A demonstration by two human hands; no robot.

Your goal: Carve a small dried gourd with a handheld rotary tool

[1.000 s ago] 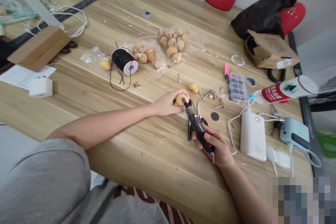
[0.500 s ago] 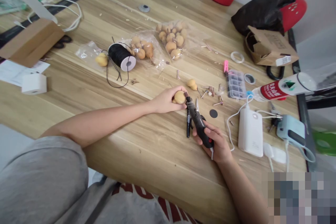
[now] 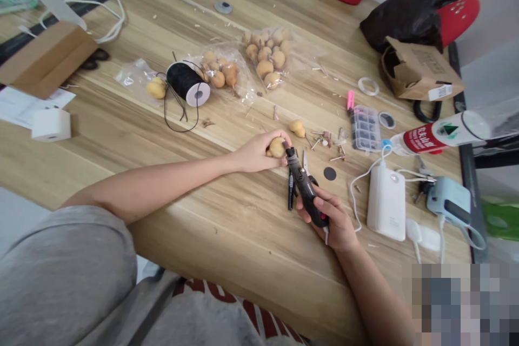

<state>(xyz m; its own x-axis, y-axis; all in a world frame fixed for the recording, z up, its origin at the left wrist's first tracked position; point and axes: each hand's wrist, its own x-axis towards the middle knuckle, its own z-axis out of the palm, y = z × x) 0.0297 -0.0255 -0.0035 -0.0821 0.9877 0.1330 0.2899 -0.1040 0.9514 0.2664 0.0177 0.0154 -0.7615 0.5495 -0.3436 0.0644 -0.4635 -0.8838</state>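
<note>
My left hand (image 3: 253, 152) is closed round a small tan gourd (image 3: 277, 147), its rounded side facing the tool. In my right hand (image 3: 334, 219) is a black rotary tool (image 3: 305, 186), gripped near its rear end, with a pale cord coming out of the back. The tool's dark tip meets or nearly meets the gourd; contact cannot be made out. Another small gourd (image 3: 297, 128) lies just beyond my left hand. Several rotary bits (image 3: 324, 140) are scattered to its right. A black marker (image 3: 291, 192) and scissors (image 3: 305, 161) lie partly behind the tool.
Bagged gourds (image 3: 265, 59) and a black cord spool (image 3: 187, 84) stand farther back. On the right are a compartment box (image 3: 365, 128), a white power bank (image 3: 386, 204) with cables, a bottle (image 3: 441, 133) and a cardboard box (image 3: 425, 70). Another carton (image 3: 48, 59) is at left.
The view has shifted slightly. Both hands keep their grips, with the tool's tip still at the gourd; little else differs.
</note>
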